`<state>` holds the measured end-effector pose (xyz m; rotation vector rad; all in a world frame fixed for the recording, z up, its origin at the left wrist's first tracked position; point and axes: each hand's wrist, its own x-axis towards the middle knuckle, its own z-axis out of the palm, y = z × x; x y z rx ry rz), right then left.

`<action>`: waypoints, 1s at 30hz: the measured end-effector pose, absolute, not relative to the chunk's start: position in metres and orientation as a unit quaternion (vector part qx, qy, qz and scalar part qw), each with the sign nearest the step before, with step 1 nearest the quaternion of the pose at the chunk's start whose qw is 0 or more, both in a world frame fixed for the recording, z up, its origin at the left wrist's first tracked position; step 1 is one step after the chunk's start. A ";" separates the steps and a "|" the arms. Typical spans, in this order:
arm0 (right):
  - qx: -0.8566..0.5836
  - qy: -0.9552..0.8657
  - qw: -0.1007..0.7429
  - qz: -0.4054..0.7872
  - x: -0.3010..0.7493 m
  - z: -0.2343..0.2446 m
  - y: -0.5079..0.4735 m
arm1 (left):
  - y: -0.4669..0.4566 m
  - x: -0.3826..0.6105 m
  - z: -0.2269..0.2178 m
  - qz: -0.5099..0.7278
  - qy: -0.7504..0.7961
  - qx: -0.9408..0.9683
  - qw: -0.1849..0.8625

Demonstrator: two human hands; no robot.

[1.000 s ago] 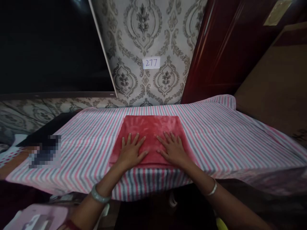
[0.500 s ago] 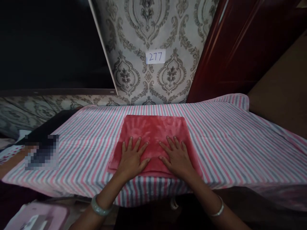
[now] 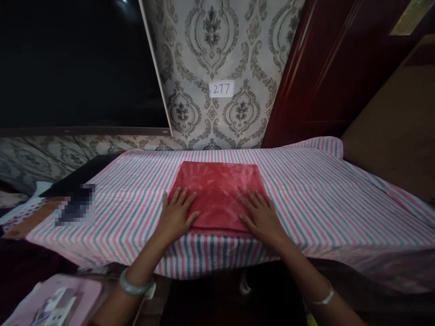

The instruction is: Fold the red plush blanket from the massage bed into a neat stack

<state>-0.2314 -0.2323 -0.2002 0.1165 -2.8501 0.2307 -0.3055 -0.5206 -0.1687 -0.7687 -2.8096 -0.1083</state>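
A folded red plush cloth [image 3: 217, 194] lies flat on the striped tablecloth [image 3: 326, 203], close to the table's front edge. Its pile shows lighter brushed marks. My left hand [image 3: 175, 215] rests with fingers spread over the cloth's left edge, partly on the stripes. On the right side of the cloth, my right hand [image 3: 261, 217] lies palm down, fingers apart. Neither hand grips anything. Both palms cover parts of the cloth's sides and near corners.
A large black screen [image 3: 74, 68] stands at the back left, beside patterned wallpaper bearing a paper label [image 3: 221, 88]. Dark red wooden panelling [image 3: 322, 68] rises at the back right. A pixelated patch covers something on the table's left. A pink object [image 3: 73, 290] sits low at the front left.
Both hands have slid outward from the cloth's middle toward its left and right edges. The view has shifted slightly, and the cloth stays folded.
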 end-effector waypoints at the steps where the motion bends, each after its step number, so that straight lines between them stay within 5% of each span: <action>1: 0.040 -0.985 0.150 0.077 -0.224 -0.205 -0.226 | -0.528 -0.303 -0.170 -0.036 -0.958 -0.255 0.128; 10: 0.076 -0.958 0.237 0.144 -0.204 -0.248 -0.210 | -0.556 -0.302 -0.219 -0.096 -0.937 -0.284 0.179; 21: 0.068 -0.955 0.244 0.152 -0.206 -0.251 -0.212 | -0.559 -0.305 -0.224 -0.096 -0.928 -0.298 0.201; 30: 0.077 -0.959 0.187 0.199 -0.227 -0.185 -0.203 | -0.529 -0.289 -0.182 -0.070 -0.925 -0.308 0.212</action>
